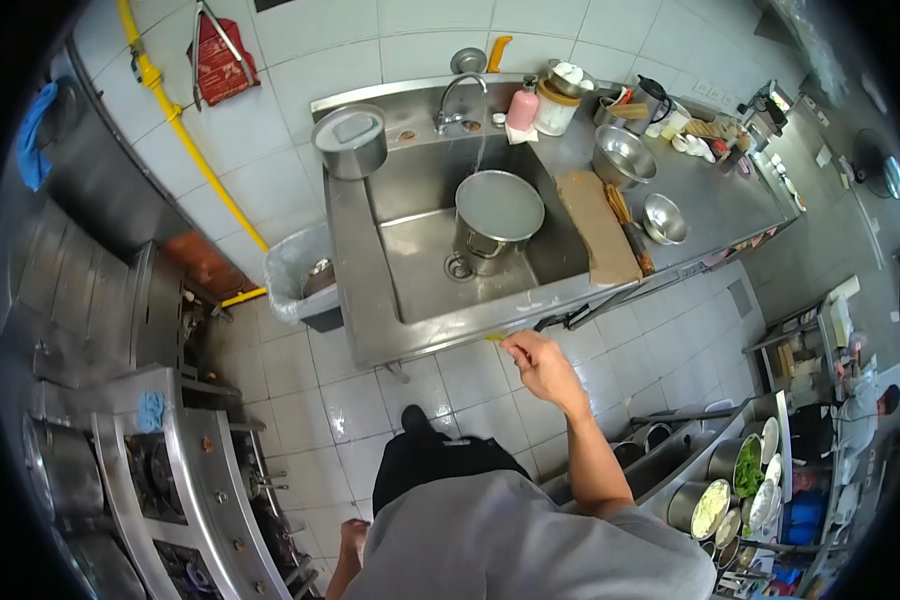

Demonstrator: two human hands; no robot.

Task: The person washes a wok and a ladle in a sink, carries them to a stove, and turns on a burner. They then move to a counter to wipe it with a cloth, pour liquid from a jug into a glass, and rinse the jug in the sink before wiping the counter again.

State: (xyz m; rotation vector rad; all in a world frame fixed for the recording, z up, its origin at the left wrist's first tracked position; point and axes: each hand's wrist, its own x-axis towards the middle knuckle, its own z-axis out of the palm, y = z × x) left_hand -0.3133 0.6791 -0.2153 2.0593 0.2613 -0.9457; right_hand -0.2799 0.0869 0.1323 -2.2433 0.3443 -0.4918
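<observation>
Right hand (547,372): thumb and fingers drawn together, pinched on a small yellow-green piece (494,337); piece located at the fingertips, by the front edge of the sink; its exact nature too small to tell.

Left hand (354,540): low, beside the grey shirt (510,535), partly hidden by it; cannot tell whether the fingers are apart or together, or whether they hold anything.

Sink (430,335): metal, single basin, directly beyond the right hand.

Tall pot (485,245): metal, with side handle, standing in the basin near the drain (458,267); round grey top, lid or liquid not certain.

Tap (444,112): curved spout, at the back of the sink; thin stream of water falling towards the pot's rear rim.

Cardboard sheet (598,228): brown, lying along the basin's right edge.

Lidded pot (355,160): on the sink's rear left corner.

Pump bottle (523,108): pink, behind the basin; a white tub (553,112) just beside it.

Metal bowls, two: larger bowl (624,157) and smaller bowl (664,219), on the counter (705,185) right of the cardboard.

Bin (290,262): lined with a clear bag, on the floor left of the sink.

Stove (215,500): metal, lower left; blue cloth (151,411) near its far end.
</observation>
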